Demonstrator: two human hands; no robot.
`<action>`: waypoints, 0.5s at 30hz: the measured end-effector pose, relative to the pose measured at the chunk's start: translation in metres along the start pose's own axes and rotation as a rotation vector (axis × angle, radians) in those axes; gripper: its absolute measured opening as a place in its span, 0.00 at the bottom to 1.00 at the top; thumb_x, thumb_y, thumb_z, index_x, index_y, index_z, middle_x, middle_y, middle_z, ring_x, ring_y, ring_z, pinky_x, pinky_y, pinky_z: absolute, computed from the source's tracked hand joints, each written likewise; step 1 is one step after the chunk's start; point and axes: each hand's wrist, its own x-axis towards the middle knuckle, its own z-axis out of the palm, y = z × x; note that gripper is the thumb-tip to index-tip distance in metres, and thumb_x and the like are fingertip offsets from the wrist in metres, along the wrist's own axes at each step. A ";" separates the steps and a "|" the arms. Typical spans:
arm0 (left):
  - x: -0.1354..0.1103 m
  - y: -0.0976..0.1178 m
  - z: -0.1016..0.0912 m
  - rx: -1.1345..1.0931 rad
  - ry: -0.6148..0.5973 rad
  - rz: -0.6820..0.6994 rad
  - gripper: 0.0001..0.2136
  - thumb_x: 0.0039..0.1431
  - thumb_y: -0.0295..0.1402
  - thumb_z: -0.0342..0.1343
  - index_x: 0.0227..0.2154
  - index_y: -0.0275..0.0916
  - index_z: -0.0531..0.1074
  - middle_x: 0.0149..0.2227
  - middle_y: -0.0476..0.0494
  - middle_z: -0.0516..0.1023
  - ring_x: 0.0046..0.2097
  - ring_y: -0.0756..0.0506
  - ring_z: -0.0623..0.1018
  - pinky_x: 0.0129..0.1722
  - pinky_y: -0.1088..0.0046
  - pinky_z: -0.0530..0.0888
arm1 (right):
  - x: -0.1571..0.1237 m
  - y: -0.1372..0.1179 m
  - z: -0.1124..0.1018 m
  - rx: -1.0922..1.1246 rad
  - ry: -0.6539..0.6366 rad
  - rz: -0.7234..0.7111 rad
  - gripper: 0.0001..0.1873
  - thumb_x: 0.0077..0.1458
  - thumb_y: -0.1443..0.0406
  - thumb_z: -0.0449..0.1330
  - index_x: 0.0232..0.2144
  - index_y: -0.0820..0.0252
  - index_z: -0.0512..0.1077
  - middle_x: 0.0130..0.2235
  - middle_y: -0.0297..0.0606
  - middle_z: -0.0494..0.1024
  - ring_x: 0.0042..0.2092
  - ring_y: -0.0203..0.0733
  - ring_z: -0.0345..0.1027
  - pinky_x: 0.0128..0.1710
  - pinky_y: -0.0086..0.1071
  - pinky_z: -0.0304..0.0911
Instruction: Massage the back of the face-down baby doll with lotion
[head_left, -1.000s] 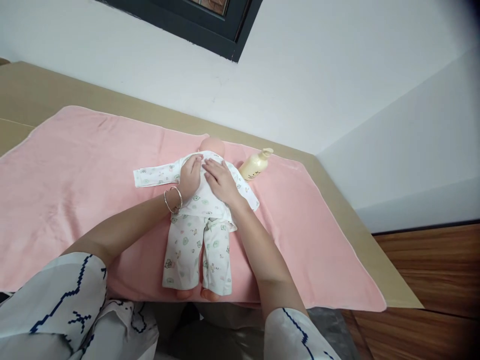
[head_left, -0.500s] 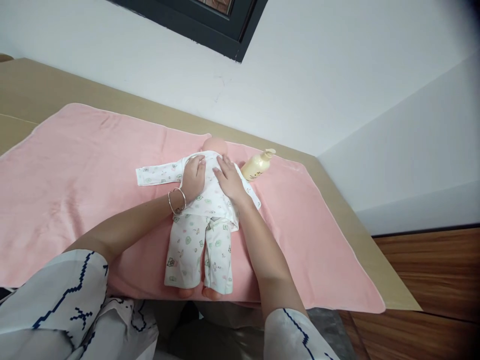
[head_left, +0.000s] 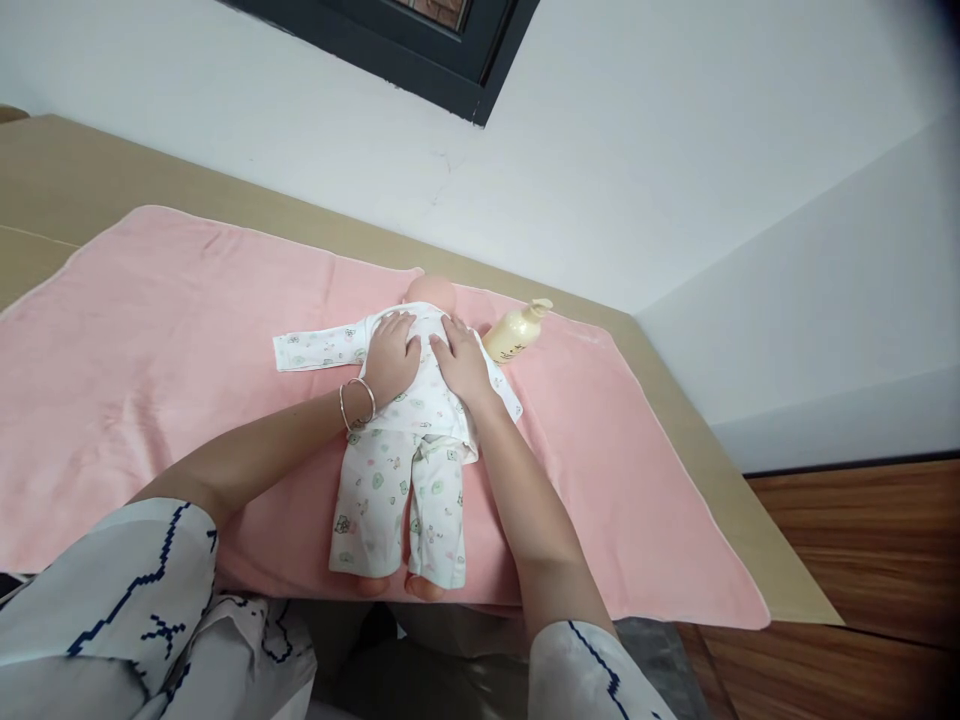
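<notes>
A baby doll [head_left: 401, 470] in a white printed top and trousers lies on a pink towel [head_left: 150, 340], head toward the wall, feet toward me. My left hand [head_left: 391, 355], with bangles on the wrist, rests flat on the doll's upper body, fingers stretched out. My right hand [head_left: 461, 362] lies flat beside it on the doll's right shoulder area, fingers also extended. Both hands press on the doll's top and hold nothing. The doll's left sleeve [head_left: 315, 350] stretches out to the left.
A cream pump bottle [head_left: 514, 335] lies on the towel just right of the doll's head. The towel covers a tan table [head_left: 735, 480] against a white wall. A dark window frame [head_left: 420, 50] is above. Wooden floor shows at the right.
Both hands have shifted slightly on the doll's chest; the right hand moved up toward the shoulder and the left hand's fingers spread flatter. The doll has stayed in place.
</notes>
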 end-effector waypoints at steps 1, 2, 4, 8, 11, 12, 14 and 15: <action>0.000 0.000 0.000 0.027 0.007 -0.003 0.18 0.64 0.31 0.47 0.54 0.33 0.71 0.59 0.33 0.74 0.63 0.37 0.70 0.67 0.54 0.65 | -0.002 -0.001 0.001 -0.019 0.035 0.016 0.30 0.68 0.56 0.47 0.66 0.66 0.60 0.69 0.53 0.60 0.72 0.54 0.49 0.71 0.54 0.43; 0.000 0.000 0.000 0.053 0.016 -0.011 0.18 0.64 0.31 0.47 0.54 0.33 0.71 0.59 0.32 0.73 0.63 0.37 0.70 0.67 0.54 0.65 | -0.005 -0.004 0.001 -0.047 0.073 0.023 0.29 0.69 0.57 0.47 0.65 0.67 0.62 0.67 0.55 0.63 0.71 0.54 0.52 0.71 0.53 0.45; 0.000 0.000 -0.001 0.101 0.022 -0.023 0.18 0.64 0.31 0.47 0.54 0.33 0.72 0.59 0.32 0.72 0.63 0.37 0.70 0.66 0.54 0.66 | -0.012 -0.015 0.002 -0.107 0.141 0.030 0.26 0.69 0.59 0.45 0.60 0.67 0.68 0.62 0.55 0.71 0.67 0.55 0.59 0.68 0.52 0.51; -0.001 0.006 -0.005 0.208 -0.071 0.059 0.20 0.66 0.31 0.44 0.56 0.31 0.69 0.60 0.30 0.72 0.64 0.35 0.68 0.67 0.50 0.64 | -0.018 -0.025 0.001 -0.129 0.174 0.057 0.24 0.68 0.59 0.45 0.55 0.64 0.73 0.57 0.53 0.76 0.61 0.56 0.66 0.62 0.50 0.61; -0.004 0.016 -0.011 0.291 -0.141 0.135 0.20 0.68 0.31 0.41 0.57 0.28 0.69 0.60 0.28 0.71 0.65 0.34 0.67 0.67 0.51 0.63 | -0.010 -0.012 0.001 -0.062 0.101 0.023 0.27 0.67 0.60 0.46 0.61 0.69 0.67 0.64 0.54 0.69 0.67 0.55 0.59 0.68 0.50 0.54; -0.006 0.020 -0.013 0.308 -0.158 0.153 0.20 0.68 0.30 0.41 0.57 0.27 0.69 0.60 0.27 0.72 0.65 0.34 0.67 0.67 0.52 0.63 | -0.007 -0.007 0.001 -0.046 0.069 0.011 0.28 0.66 0.61 0.46 0.63 0.70 0.64 0.66 0.54 0.65 0.69 0.54 0.55 0.70 0.50 0.50; -0.006 0.025 -0.015 0.325 -0.176 0.154 0.20 0.68 0.30 0.41 0.57 0.26 0.69 0.60 0.27 0.71 0.65 0.34 0.67 0.67 0.54 0.63 | -0.002 0.002 0.001 -0.039 0.017 -0.004 0.30 0.65 0.62 0.45 0.66 0.71 0.60 0.69 0.53 0.60 0.72 0.53 0.49 0.72 0.51 0.44; -0.005 0.025 -0.015 0.326 -0.178 0.135 0.20 0.68 0.30 0.42 0.57 0.26 0.69 0.60 0.27 0.71 0.64 0.34 0.67 0.67 0.54 0.63 | -0.001 0.003 0.000 -0.045 0.000 -0.015 0.31 0.65 0.63 0.45 0.66 0.71 0.58 0.70 0.52 0.59 0.72 0.53 0.48 0.72 0.52 0.43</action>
